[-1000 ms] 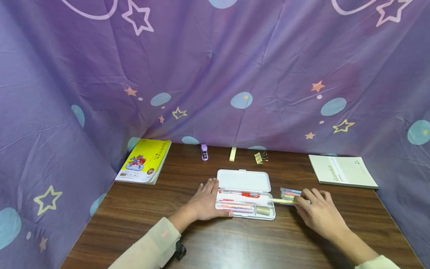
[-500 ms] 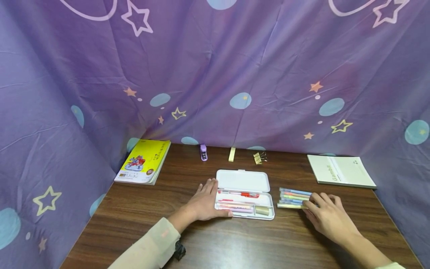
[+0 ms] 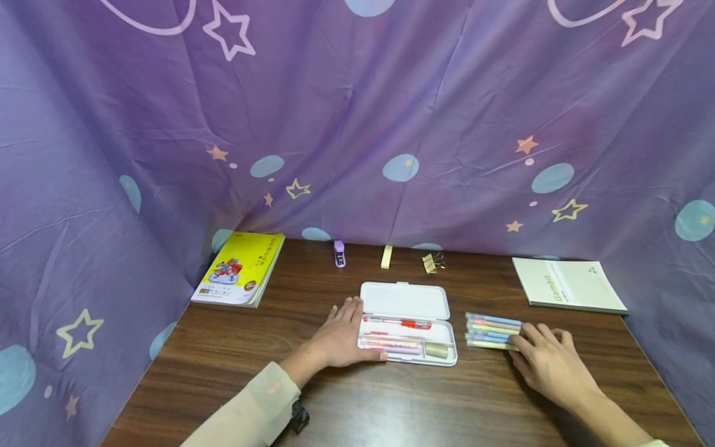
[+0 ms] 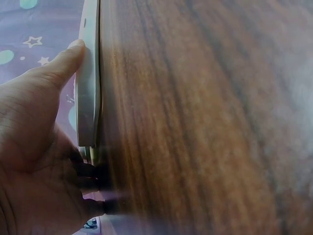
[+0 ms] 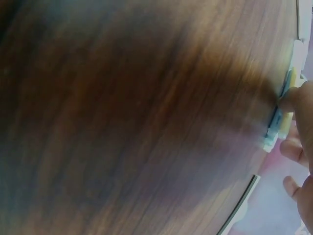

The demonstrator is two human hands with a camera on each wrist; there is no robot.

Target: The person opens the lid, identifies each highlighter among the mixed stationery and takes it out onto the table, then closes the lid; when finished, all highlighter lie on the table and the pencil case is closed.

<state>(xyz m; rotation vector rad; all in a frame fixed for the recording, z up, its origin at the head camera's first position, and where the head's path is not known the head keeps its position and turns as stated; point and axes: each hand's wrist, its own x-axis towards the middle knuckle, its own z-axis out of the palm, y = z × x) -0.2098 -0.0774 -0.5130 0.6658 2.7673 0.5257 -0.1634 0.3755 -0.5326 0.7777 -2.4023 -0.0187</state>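
Observation:
An open white pencil case (image 3: 403,300) lies mid-table, its lid tipped back. Inside are a red-capped gel pen (image 3: 416,324), several pale pens (image 3: 391,344) and a khaki block (image 3: 437,350) in the right compartment. My left hand (image 3: 343,338) rests against the case's left end, thumb on the front edge, fingers extended along the side. To the right of the case, several slim coloured pens (image 3: 491,323) lie in a row. My right hand (image 3: 550,363) pinches the right end of the nearest one, a pale yellow pen (image 3: 486,344); in the right wrist view its thumb is against the pens (image 5: 281,115).
Along the back stand a purple stapler (image 3: 339,254), a pale yellow stick (image 3: 386,256) and a binder clip (image 3: 432,262). A yellow book (image 3: 240,267) lies at the back left, a pale green notebook (image 3: 570,284) at the back right. A purple curtain (image 3: 357,124) encloses the table.
The right hand has carried the yellow pen rightward from the case's right edge to the near side of the pen row. The left hand has stayed at the case.

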